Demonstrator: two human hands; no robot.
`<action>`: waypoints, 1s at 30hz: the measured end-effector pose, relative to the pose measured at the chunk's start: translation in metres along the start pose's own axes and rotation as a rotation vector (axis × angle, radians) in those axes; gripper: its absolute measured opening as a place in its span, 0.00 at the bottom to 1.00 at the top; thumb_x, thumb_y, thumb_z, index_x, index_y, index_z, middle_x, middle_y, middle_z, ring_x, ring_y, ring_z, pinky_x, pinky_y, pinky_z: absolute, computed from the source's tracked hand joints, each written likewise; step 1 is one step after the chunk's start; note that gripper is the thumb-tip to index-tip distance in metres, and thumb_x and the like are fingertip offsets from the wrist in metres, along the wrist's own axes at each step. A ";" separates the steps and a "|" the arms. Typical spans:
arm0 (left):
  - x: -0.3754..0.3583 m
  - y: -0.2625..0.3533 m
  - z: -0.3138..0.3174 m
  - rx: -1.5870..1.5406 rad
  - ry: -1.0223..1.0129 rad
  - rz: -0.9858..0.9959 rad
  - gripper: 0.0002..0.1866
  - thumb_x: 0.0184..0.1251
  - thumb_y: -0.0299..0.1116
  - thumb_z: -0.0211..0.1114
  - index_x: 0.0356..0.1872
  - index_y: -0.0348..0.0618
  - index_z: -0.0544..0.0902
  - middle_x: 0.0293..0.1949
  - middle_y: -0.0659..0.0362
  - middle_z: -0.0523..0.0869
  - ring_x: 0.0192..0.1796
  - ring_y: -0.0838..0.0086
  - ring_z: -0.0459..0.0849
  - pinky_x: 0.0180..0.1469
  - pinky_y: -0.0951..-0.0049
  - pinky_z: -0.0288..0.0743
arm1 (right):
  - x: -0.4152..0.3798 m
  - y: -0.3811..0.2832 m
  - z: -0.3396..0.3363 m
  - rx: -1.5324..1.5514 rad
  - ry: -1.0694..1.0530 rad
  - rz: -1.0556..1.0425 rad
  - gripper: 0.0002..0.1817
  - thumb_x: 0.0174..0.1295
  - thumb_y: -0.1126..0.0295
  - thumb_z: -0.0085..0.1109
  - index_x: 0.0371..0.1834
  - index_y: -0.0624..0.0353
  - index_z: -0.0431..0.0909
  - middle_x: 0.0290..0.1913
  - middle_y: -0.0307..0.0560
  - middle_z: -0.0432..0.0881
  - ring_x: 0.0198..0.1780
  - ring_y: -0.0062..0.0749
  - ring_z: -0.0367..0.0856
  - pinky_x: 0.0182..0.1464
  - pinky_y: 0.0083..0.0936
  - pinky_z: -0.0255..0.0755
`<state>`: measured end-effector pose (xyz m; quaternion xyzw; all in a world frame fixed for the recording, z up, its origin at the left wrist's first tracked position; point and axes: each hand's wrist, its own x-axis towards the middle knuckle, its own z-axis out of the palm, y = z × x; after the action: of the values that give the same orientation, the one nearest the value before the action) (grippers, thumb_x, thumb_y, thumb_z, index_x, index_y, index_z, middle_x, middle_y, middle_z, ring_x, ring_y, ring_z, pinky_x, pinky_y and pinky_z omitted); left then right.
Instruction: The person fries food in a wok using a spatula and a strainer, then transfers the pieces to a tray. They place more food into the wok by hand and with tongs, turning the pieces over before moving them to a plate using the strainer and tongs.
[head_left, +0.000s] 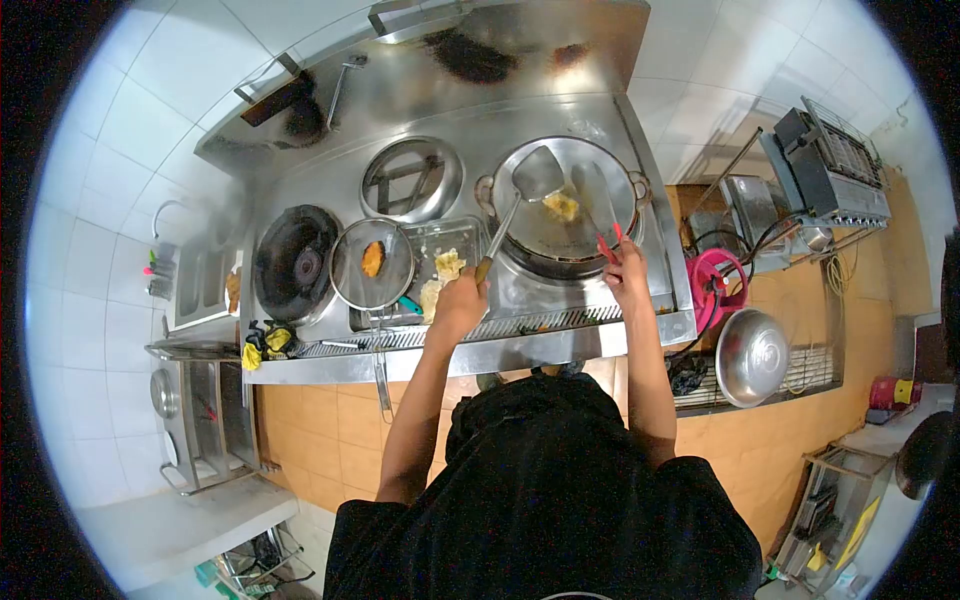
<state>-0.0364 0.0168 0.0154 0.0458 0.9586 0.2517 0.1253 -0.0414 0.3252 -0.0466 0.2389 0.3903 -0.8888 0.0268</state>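
Observation:
My left hand (pixel 461 303) is closed round the handle of a metal spatula (pixel 540 174), whose blade is over a wide pan (pixel 520 235) of liquid. With my right hand (pixel 627 272) I grip red-handled tongs (pixel 608 243) at the pan's right side; their tips reach over the pan. A yellow piece of food (pixel 561 206) lies in the pan near the spatula blade. Left of my left hand, a round strainer (pixel 345 262) holds an orange-brown piece of food (pixel 373 259). Pale pieces of food (pixel 447 266) lie in a metal tray (pixel 472 236) beside the strainer.
A dark wok (pixel 296 262) sits at the stove's left, with an empty metal ring (pixel 447 180) behind the tray. A sink (pixel 202 282) is at the far left. Right of the stove are a pink object (pixel 738 285), a metal bowl (pixel 752 357) and a burner unit (pixel 830 170).

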 end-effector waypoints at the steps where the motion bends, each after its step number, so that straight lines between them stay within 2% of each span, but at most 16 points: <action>1: -0.001 0.001 -0.001 -0.002 0.002 -0.003 0.15 0.69 0.38 0.57 0.46 0.34 0.75 0.36 0.35 0.84 0.42 0.40 0.83 0.47 0.46 0.75 | 0.003 0.000 -0.002 -0.003 -0.002 0.002 0.12 0.73 0.57 0.48 0.51 0.47 0.62 0.39 0.50 0.84 0.14 0.15 0.54 0.15 0.16 0.47; 7: -0.003 0.004 -0.004 -0.032 -0.001 -0.027 0.15 0.68 0.37 0.57 0.47 0.35 0.76 0.37 0.36 0.84 0.44 0.40 0.82 0.48 0.46 0.74 | -0.002 0.003 0.005 -0.021 0.194 -0.035 0.12 0.72 0.57 0.50 0.50 0.44 0.62 0.39 0.49 0.83 0.14 0.15 0.55 0.14 0.17 0.48; 9: -0.004 0.007 -0.006 -0.041 0.035 -0.024 0.15 0.68 0.37 0.58 0.47 0.35 0.76 0.37 0.36 0.84 0.44 0.40 0.82 0.48 0.46 0.74 | -0.010 0.007 0.008 -0.142 0.231 -0.051 0.08 0.73 0.58 0.50 0.46 0.46 0.66 0.42 0.52 0.83 0.14 0.14 0.55 0.15 0.15 0.49; 13: -0.003 0.013 -0.011 -0.052 0.023 -0.005 0.15 0.68 0.37 0.58 0.47 0.35 0.76 0.37 0.36 0.84 0.44 0.39 0.82 0.48 0.46 0.74 | -0.013 0.010 0.012 -0.141 0.183 0.004 0.08 0.72 0.60 0.49 0.48 0.46 0.66 0.42 0.53 0.83 0.15 0.13 0.55 0.15 0.15 0.49; 15: -0.002 0.011 -0.006 -0.019 0.024 0.010 0.15 0.68 0.37 0.58 0.47 0.35 0.76 0.36 0.36 0.84 0.43 0.40 0.82 0.47 0.46 0.74 | -0.009 0.008 0.012 -0.093 0.137 -0.009 0.12 0.72 0.57 0.51 0.52 0.45 0.62 0.39 0.49 0.83 0.15 0.16 0.56 0.15 0.16 0.48; 23: -0.009 0.000 0.005 -0.017 -0.011 -0.017 0.15 0.68 0.37 0.58 0.47 0.36 0.76 0.34 0.37 0.84 0.41 0.40 0.83 0.45 0.46 0.75 | 0.001 -0.015 0.006 -0.045 0.121 -0.017 0.09 0.73 0.60 0.47 0.51 0.45 0.62 0.39 0.50 0.83 0.13 0.15 0.55 0.13 0.16 0.48; 26: -0.010 0.000 0.000 -0.018 -0.002 -0.028 0.15 0.68 0.37 0.58 0.47 0.36 0.76 0.34 0.36 0.84 0.41 0.40 0.83 0.45 0.46 0.75 | 0.001 -0.014 0.011 -0.042 0.162 -0.094 0.13 0.73 0.58 0.49 0.53 0.45 0.61 0.38 0.48 0.83 0.13 0.15 0.55 0.13 0.16 0.47; 28: -0.011 0.002 -0.002 -0.021 0.008 -0.028 0.14 0.68 0.37 0.58 0.47 0.36 0.77 0.34 0.36 0.84 0.41 0.40 0.83 0.46 0.46 0.75 | -0.005 -0.011 0.020 -0.124 0.195 -0.151 0.14 0.71 0.56 0.53 0.52 0.47 0.64 0.42 0.51 0.84 0.14 0.13 0.55 0.15 0.14 0.47; 30: -0.009 0.005 -0.004 -0.043 0.050 -0.021 0.14 0.68 0.37 0.58 0.47 0.36 0.77 0.35 0.37 0.84 0.41 0.40 0.83 0.46 0.46 0.74 | -0.005 -0.002 0.021 -0.183 0.189 -0.107 0.17 0.71 0.54 0.53 0.55 0.46 0.62 0.39 0.48 0.83 0.14 0.14 0.56 0.14 0.15 0.47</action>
<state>-0.0287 0.0177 0.0236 0.0267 0.9561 0.2721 0.1051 -0.0464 0.3107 -0.0308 0.2972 0.4827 -0.8230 -0.0357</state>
